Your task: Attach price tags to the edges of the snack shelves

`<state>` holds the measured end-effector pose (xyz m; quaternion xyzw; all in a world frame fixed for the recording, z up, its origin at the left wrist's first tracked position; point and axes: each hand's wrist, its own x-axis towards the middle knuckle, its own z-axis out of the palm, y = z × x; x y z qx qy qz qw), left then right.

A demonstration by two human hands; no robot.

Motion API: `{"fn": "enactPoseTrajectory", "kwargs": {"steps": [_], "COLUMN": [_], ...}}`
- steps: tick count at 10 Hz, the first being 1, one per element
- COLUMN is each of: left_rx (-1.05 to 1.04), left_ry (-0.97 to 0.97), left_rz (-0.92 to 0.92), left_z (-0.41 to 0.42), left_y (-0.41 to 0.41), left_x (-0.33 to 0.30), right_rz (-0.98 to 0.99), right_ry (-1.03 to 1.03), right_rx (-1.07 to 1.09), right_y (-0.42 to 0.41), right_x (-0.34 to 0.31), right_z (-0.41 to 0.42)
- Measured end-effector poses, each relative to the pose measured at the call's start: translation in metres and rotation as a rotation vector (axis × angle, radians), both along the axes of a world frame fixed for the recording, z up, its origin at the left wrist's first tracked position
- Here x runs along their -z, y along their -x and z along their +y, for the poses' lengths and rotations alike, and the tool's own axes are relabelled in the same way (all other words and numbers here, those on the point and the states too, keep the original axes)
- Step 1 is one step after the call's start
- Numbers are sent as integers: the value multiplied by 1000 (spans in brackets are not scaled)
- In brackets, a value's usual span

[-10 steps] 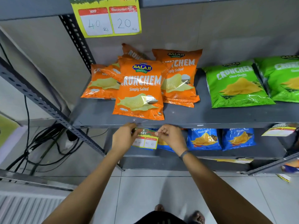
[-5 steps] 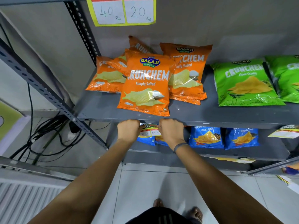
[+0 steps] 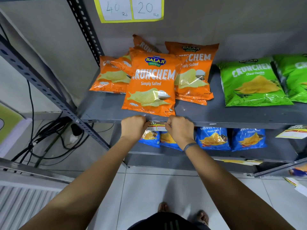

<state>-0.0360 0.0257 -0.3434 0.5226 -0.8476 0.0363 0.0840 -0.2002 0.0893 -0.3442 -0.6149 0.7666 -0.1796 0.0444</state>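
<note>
A small yellow and green price tag hangs at the front edge of the grey middle shelf, just below the front orange chip bag. My left hand grips the tag's left end and my right hand grips its right end, both pressed up against the shelf lip. Only the strip of the tag between my hands shows. A strip of clear tape glints on the shelf surface above the tag.
Green chip bags lie at the right of the same shelf; blue bags fill the shelf below. Another tag hangs at the right edge, a big one on the shelf above. Slotted upright and cables at left.
Both hands lifted the tag from below the shelf lip up against the shelf's front edge. The view has shifted closer and slightly down.
</note>
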Motion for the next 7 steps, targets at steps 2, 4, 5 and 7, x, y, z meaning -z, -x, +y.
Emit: {"fn": "enactPoseTrajectory", "kwargs": {"steps": [2, 4, 5, 7], "left_rx": [-47, -31, -29, 165], "left_ry": [-16, -65, -22, 448], "left_rz": [-102, -170, -161, 133], "left_z": [-6, -13, -3, 42], "left_y": [8, 17, 27, 69], "left_x": [-8, -28, -40, -89], "right_rz": [-17, -42, -44, 35], "right_ry": [9, -7, 27, 491], "right_rx": [-7, -67, -68, 0], "right_y": [1, 6, 14, 48], "right_x": [0, -10, -20, -77], "right_z": [-2, 10, 23, 51]}}
